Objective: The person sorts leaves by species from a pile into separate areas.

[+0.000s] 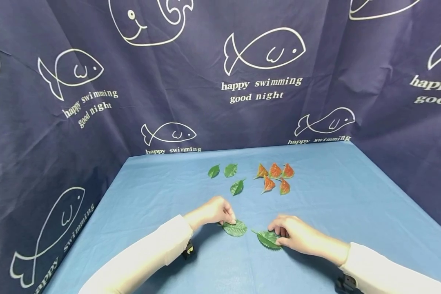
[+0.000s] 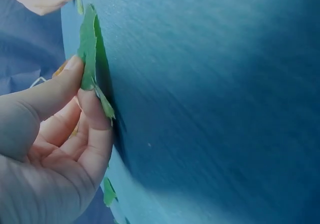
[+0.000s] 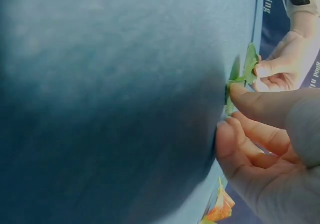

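Note:
My left hand [image 1: 217, 210] pinches a green leaf [image 1: 236, 228] near its stem end. In the left wrist view, thumb and forefinger grip that leaf [image 2: 89, 48], which stands tilted close above the blue cloth. To the right, my right hand [image 1: 294, 233] holds a second green leaf [image 1: 267, 239] by one edge, its stem pointing left. From the right wrist the thumb lies over this leaf [image 3: 229, 96], and part of the leaf is hidden behind the fingers. A small gap separates the two leaves in the head view.
Farther back on the blue cloth [image 1: 161, 188] lie three green leaves [image 1: 230, 170]. Right of them, several orange-red leaves [image 1: 275, 170] form two rows. A dark curtain [image 1: 206, 106] with white fish drawings encloses the table's back and sides.

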Motion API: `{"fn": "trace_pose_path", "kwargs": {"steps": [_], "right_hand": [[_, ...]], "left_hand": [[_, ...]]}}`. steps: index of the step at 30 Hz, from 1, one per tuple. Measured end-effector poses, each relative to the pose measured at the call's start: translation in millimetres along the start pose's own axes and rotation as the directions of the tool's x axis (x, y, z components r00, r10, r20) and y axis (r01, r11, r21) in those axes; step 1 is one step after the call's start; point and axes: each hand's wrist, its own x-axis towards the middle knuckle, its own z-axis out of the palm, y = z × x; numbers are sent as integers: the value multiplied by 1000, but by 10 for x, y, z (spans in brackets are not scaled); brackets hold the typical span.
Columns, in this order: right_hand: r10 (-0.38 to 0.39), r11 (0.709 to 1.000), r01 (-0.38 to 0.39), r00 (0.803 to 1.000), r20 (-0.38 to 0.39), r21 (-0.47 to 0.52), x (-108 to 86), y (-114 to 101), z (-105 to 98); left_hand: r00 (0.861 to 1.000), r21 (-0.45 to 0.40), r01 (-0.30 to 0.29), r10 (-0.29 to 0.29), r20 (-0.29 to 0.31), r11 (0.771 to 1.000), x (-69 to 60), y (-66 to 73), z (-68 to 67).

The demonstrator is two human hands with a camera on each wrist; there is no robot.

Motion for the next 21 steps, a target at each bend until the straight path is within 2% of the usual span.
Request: {"fn": "trace_pose_path", "kwargs": {"steps": [8,14,18,21], "right_hand": [[84,993,-87,996,29,83,17,-23,-11],[138,981,-144,989,53,133,38,-52,-16],[166,969,-172,985,49,175,51,-88,-21],[200,951,-209,978,62,230,60,-105,-16]], "left_hand": [[998,-92,32,-36,-44,995,-44,-59,-34],[997,-143,60,-67,-45,988,-58,-73,-37],[996,-161,71,-80,-49,984,-69,-68,-41],[996,-175,63,-73,-52,983,-83,-81,-39]]}}
